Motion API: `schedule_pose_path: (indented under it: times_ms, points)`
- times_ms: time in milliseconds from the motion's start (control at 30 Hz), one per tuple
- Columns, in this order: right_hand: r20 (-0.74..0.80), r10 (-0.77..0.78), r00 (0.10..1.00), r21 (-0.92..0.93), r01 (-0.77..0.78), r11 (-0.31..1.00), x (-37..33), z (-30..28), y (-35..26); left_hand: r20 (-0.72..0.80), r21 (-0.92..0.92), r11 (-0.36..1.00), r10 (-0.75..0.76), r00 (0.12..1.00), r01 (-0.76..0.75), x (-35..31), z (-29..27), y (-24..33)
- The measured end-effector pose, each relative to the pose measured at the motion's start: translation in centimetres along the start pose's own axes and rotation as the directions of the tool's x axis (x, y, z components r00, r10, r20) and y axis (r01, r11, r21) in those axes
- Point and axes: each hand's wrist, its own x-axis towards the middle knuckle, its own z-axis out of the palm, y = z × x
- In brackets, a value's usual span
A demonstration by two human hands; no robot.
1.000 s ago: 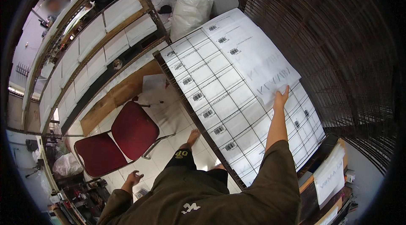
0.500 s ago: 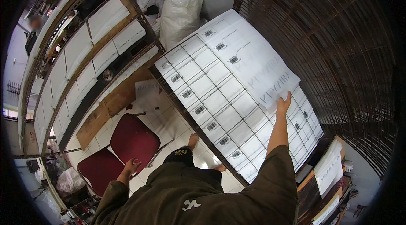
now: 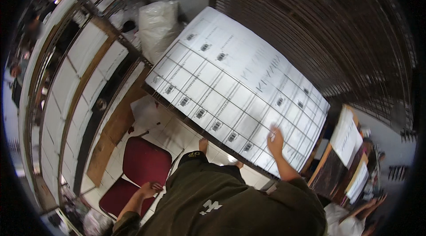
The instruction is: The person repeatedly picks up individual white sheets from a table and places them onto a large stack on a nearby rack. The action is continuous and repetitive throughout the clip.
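Note:
My right hand (image 3: 275, 142) is over the near right part of a wire drying rack (image 3: 237, 140), above white printed sheets (image 3: 239, 103). Its fingers are smeared by motion, and whether they touch the sheet below cannot be made out. A large translucent white sheet (image 3: 248, 49) with dark lettering and small black squares covers the rack's far side, and the grid wires show around it. My left hand (image 3: 151, 189) hangs beside a dark red chair (image 3: 146, 160), its fingers loosely bent and nothing visible in them.
Stacked wire racks (image 3: 310, 27) rise behind the sheets. Shelves (image 3: 66, 80) with white panels stand at left, and a filled plastic sack (image 3: 157, 29) at the back. At right is a wooden table (image 3: 330, 169) with papers. Another person's arms (image 3: 368, 209) show at lower right.
My right hand has left the edge of the translucent sheet and drawn back toward me. That sheet now lies flatter on the rack. The view has turned, bringing another person's arms in at lower right.

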Motion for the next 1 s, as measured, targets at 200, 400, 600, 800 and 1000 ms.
schedule_pose_path:
  times_ms: [200,400,600,800,1000]
  points:
    - [0.840,0.490,0.234,-0.146,-0.772,0.618,-31.5,-6.6,-1.6,0.145,-0.227,0.953,0.239,0.960,-0.202,-2.6,-1.1,8.4]
    - [0.650,0.671,0.358,-0.095,-0.837,0.538,-34.6,-9.8,-10.9,0.201,-0.398,0.899,0.281,0.938,-0.184,1.0,-3.3,8.9]
    - [0.543,0.715,0.440,-0.053,-0.832,0.552,-33.0,-11.8,-15.4,0.409,0.023,0.856,0.463,0.786,-0.516,2.8,-4.3,12.9]
    - [0.519,0.717,0.466,-0.037,-0.826,0.563,-32.3,-14.7,-18.4,0.495,0.327,0.751,0.380,0.781,-0.573,6.6,-2.9,12.4]
    - [0.497,0.695,0.518,-0.034,-0.789,0.613,-33.4,-15.4,-16.6,0.465,0.511,0.638,0.358,0.810,-0.576,5.5,-1.6,11.6]
